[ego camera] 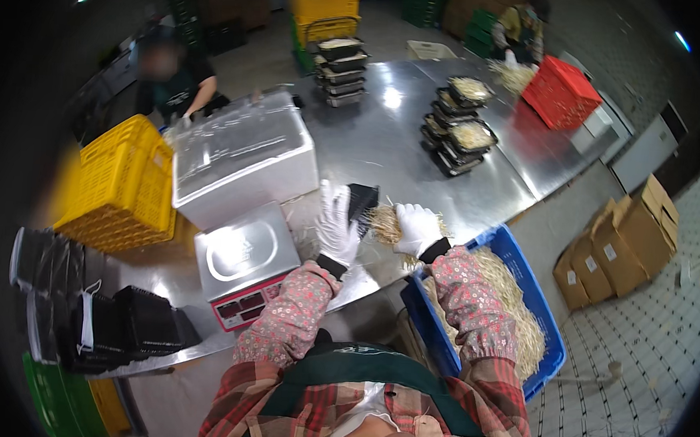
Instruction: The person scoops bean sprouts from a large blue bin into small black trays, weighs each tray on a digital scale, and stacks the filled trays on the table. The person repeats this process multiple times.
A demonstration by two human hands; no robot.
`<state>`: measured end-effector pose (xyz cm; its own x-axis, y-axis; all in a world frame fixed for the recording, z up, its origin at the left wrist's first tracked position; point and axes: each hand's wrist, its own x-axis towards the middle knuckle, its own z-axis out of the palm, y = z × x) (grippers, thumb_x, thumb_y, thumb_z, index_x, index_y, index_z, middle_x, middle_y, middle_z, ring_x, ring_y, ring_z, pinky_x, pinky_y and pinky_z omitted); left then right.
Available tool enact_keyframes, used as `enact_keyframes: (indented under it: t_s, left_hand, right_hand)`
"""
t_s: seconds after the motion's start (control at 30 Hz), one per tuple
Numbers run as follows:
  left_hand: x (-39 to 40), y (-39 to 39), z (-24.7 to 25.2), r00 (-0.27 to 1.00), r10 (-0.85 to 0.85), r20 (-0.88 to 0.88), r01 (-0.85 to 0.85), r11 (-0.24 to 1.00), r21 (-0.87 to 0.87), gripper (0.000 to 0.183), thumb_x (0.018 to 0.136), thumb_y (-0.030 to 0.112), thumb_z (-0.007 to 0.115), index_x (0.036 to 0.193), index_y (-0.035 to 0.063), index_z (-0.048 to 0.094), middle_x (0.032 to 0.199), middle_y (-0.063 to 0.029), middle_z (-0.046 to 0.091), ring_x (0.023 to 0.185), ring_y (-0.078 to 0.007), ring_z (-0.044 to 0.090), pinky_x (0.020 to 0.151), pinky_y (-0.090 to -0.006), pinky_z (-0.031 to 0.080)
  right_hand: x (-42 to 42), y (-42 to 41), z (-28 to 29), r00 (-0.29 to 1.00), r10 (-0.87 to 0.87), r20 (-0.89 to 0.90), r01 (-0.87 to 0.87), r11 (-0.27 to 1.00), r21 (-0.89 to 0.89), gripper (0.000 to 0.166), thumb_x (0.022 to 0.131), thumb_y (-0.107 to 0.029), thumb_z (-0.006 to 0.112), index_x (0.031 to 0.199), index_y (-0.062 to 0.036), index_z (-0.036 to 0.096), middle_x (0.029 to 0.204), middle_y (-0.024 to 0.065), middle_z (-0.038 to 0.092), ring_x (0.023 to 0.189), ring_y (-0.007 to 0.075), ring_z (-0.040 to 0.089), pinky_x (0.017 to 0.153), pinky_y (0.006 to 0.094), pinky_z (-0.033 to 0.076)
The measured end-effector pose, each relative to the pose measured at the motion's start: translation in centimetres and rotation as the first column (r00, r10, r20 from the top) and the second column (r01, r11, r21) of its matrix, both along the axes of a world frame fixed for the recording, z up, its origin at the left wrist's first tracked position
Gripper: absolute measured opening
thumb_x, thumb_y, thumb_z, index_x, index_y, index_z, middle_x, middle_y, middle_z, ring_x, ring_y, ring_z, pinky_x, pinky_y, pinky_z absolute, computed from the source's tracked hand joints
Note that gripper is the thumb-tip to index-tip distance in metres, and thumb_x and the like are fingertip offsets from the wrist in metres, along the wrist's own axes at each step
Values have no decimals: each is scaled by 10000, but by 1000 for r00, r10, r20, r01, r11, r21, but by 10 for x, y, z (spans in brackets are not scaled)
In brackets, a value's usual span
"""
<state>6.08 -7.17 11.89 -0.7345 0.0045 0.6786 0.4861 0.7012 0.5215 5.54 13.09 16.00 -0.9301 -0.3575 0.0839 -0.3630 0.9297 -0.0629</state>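
Observation:
My right hand (pixel 416 230), in a white glove, is closed on a bunch of thin pale stems (pixel 385 223), which look like sprouts or enoki mushrooms, with a brownish end. Directly left of that bunch is a black plastic tray (pixel 362 202), tilted on the steel table (pixel 384 151). My left hand (pixel 336 226), also gloved, has its fingers stretched out along the tray's left side; whether it touches the tray is unclear. Below my right forearm, a blue crate (pixel 513 252) holds a heap of similar stems (pixel 518 313). A digital scale (pixel 249 251) with a bare metal platform stands left of my left hand.
Behind the scale are a white foam box (pixel 250 173) and a yellow crate (pixel 126 187). Black trays (pixel 145 320) lie nested at left. Filled, wrapped trays (pixel 461 126) are stacked on the table. Two people (pixel 178 82) work across it, one near a red crate (pixel 562 93).

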Motion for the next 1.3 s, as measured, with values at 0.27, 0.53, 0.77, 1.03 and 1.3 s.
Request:
enact_keyframes:
  t_s: [0.27,0.53,0.77,1.03,1.3]
  left_hand:
    - [10,-167,-86,927,-219,306,-61,715,696,525,1048,265,430,1482,-19,347,1531,-207,366,1430,-331,328,1192,-386,220]
    - [27,-261,-86,966,125,227,-65,965,-255,590,952,274,536,1477,62,373,1523,-190,375,1369,-352,408,1083,-431,391]
    - [30,-244,-76,863,391,321,-237,873,-427,551,925,211,544,1458,140,426,1496,-132,427,1346,-290,451,934,-419,511]
    - [33,-224,-82,744,526,411,-333,826,-454,535,946,255,491,1456,108,421,1546,-147,353,1414,-320,348,1083,-473,374]
    - [60,-251,-55,903,361,233,-340,932,-129,610,927,157,587,1485,45,369,1494,-245,380,1381,-404,375,1142,-438,308]
  right_hand:
    - [-55,-235,-14,834,552,-7,-548,826,-132,785,527,-306,824,1182,-16,504,1032,181,625,993,352,617,828,432,538]
    - [-67,-324,-103,755,655,-30,-653,749,-111,771,598,-428,776,1194,-5,532,1049,179,588,990,334,582,839,428,451]
    - [-80,-287,-96,608,788,96,-569,517,-639,1056,725,-382,795,1510,15,211,1461,275,373,1376,417,355,1136,438,312]
    - [-65,-274,-116,693,720,23,-680,664,-311,813,916,-544,522,1401,95,391,1407,332,439,1315,444,442,1109,482,348]
    - [-102,-238,-21,619,739,266,-514,637,-575,632,849,-265,698,1378,17,500,1338,247,565,1291,362,508,1107,406,380]
